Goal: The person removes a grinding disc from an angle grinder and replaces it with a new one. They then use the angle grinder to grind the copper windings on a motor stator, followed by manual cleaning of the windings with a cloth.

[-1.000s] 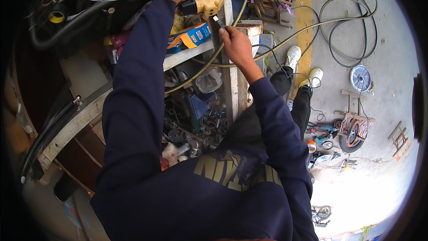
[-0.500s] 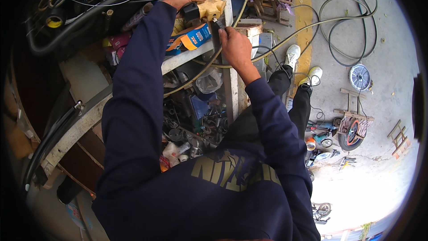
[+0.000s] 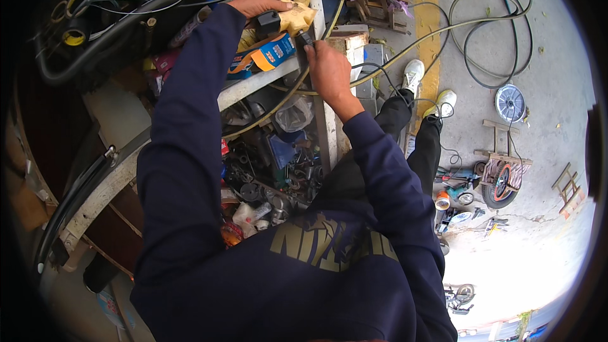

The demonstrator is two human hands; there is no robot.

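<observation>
My left hand [image 3: 261, 4] is closed over the far side of a chunky yellow block [image 3: 296, 20] with rounded lobes, which looks like a multi-way power socket. A black box-shaped piece [image 3: 268, 22] sits against its left side. Just below and to the right, my right hand [image 3: 328, 71] pinches a dark plug-like piece [image 3: 305, 38], its tip close to the block's near side; whether they touch I cannot tell. Under the block, a blue and orange carton [image 3: 273, 50] rests on the light-edged shelf [image 3: 256, 85].
A yellowish hose [image 3: 405, 56] crosses beside my right hand and coils on the floor. Several tape rolls [image 3: 76, 31] and looped wire lie at the far left. Metal parts [image 3: 297, 174] fill the lower shelf. A wheel rim [image 3: 510, 102] and a wooden stool [image 3: 569, 191] stand at right.
Both hands and the yellow block have shifted slightly left and down in view. A metal bit seen earlier between the plug-like piece and the block no longer shows clearly.
</observation>
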